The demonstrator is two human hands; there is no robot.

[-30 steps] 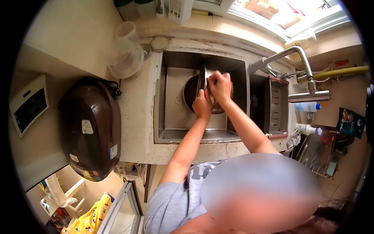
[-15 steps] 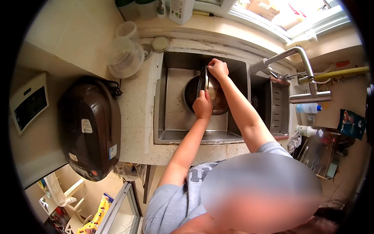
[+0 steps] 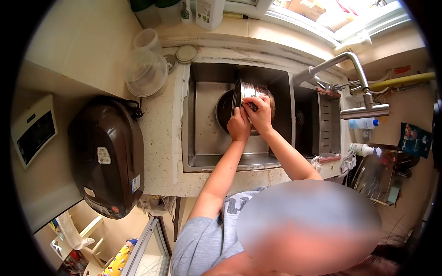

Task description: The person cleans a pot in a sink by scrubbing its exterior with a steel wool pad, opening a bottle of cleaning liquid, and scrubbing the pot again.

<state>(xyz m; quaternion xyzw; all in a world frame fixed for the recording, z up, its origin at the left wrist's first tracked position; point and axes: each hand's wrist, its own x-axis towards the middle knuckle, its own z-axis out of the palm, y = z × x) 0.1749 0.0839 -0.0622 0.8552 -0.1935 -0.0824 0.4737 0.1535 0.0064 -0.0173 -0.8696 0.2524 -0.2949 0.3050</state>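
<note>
A shiny metal pot (image 3: 251, 89) is tipped on its side in the large sink basin (image 3: 207, 142), with its outer wall turned to the right. My left hand (image 3: 239, 125) is closed on the near part of its rim. Close beside it, my right hand (image 3: 258, 113) presses bent fingers against the pot's outer wall; anything under those fingertips is hidden. Beneath the tilted pot lies a dark round vessel (image 3: 223, 109), partly covered by the pot and my hands.
Right of the basin is a narrower sink compartment (image 3: 329, 124) with a slotted insert, and a faucet (image 3: 357, 60) arches above it. A brown rice cooker (image 3: 106, 156) stands left. Clear plastic containers (image 3: 147, 73) sit at the back left, bottles (image 3: 363, 123) at the right.
My right hand has come from the pot's far rim down toward me, beside my left hand. The pot has turned, showing more of its outer wall. My left hand stays at the rim.
</note>
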